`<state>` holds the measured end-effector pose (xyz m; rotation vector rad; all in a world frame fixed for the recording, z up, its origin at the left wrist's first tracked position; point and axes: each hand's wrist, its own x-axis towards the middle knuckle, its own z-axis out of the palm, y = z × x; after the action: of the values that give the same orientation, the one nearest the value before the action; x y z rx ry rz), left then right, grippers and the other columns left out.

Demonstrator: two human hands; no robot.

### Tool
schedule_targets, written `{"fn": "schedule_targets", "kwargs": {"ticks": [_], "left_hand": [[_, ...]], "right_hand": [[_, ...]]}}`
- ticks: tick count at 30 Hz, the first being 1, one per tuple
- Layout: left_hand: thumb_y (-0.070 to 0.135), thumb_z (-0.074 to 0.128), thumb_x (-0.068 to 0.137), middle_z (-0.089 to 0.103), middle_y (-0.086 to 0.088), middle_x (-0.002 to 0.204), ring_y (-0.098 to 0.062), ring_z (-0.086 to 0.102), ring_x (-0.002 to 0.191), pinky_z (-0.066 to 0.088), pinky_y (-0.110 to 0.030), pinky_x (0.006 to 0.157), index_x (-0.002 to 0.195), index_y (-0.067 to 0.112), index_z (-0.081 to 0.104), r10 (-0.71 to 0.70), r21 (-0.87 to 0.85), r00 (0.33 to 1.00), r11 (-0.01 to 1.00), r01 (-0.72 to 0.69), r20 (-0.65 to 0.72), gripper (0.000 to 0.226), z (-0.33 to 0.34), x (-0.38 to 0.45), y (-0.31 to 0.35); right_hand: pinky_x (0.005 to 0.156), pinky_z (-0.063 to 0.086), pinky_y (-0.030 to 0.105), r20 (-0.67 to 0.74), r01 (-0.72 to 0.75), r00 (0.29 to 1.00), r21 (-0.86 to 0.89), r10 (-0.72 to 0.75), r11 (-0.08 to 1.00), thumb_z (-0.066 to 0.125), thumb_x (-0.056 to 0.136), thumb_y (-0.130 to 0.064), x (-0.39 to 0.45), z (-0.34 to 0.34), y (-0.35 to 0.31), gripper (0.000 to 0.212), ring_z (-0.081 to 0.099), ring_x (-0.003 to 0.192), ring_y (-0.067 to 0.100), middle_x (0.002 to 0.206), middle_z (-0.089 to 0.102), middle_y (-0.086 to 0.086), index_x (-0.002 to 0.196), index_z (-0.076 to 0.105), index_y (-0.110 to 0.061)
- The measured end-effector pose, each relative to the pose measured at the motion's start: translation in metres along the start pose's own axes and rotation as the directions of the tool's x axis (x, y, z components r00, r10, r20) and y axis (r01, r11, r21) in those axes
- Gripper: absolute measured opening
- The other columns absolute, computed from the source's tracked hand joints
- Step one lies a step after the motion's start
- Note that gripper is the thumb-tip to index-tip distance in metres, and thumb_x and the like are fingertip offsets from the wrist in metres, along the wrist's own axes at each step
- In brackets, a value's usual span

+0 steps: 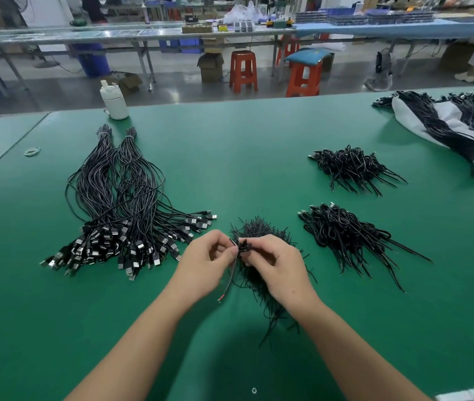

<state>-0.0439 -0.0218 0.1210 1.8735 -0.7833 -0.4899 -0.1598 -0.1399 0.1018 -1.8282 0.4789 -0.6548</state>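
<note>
Over the green table, my left hand and my right hand meet and pinch one short black cable. The cable's folded top is held between the fingertips of both hands, and its tail hangs down to a bare red wire end. Directly behind and beneath my hands lies a heap of thin black ties. My right hand covers part of that heap.
Two long banded bundles of black USB cables lie at left. Two piles of coiled short cables lie at right. More bundles on a white bag sit far right. A white bottle and rubber bands are at the back left.
</note>
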Motion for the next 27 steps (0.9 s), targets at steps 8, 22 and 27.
{"fn": "schedule_targets", "kwargs": {"ticks": [8, 22, 27], "left_hand": [[0.012, 0.062, 0.093, 0.057, 0.01, 0.078, -0.008, 0.052, 0.074, 0.041, -0.021, 0.069, 0.085, 0.017, 0.057, 0.382, 0.373, 0.924, 0.859, -0.351, -0.012, 0.011, 0.004, -0.011, 0.001], [0.005, 0.066, 0.082, 0.058, -0.003, 0.082, -0.028, 0.052, 0.075, 0.045, -0.039, 0.07, 0.084, 0.011, 0.062, 0.664, 0.721, 0.705, 0.36, -0.593, 0.249, 0.007, 0.002, -0.012, -0.01], [0.014, 0.061, 0.091, 0.057, 0.001, 0.086, -0.023, 0.054, 0.081, 0.045, -0.036, 0.076, 0.089, 0.012, 0.061, 0.544, 0.585, 0.828, 0.63, -0.51, 0.135, 0.003, 0.003, -0.016, -0.003]], "right_hand": [[0.051, 0.047, 0.023, 0.06, -0.226, 0.974, 0.165, 0.219, 0.96, 0.067, 0.094, -0.02, 0.001, 0.0, 0.003, 0.01, 0.053, 0.044, 0.013, 0.066, 0.072, 0.002, 0.097, 0.072, -0.029], [0.047, 0.044, 0.023, 0.103, -0.286, 0.957, 0.18, 0.271, 0.941, 0.067, 0.094, -0.022, 0.001, -0.003, 0.003, 0.021, 0.048, 0.044, 0.013, 0.053, 0.059, 0.002, 0.113, 0.058, -0.023], [0.059, 0.055, 0.026, 0.154, -0.28, 0.957, 0.271, 0.245, 0.921, 0.058, 0.1, -0.015, -0.001, -0.004, 0.001, 0.013, 0.066, 0.06, 0.017, 0.073, 0.072, 0.007, 0.099, 0.069, -0.008]]}}
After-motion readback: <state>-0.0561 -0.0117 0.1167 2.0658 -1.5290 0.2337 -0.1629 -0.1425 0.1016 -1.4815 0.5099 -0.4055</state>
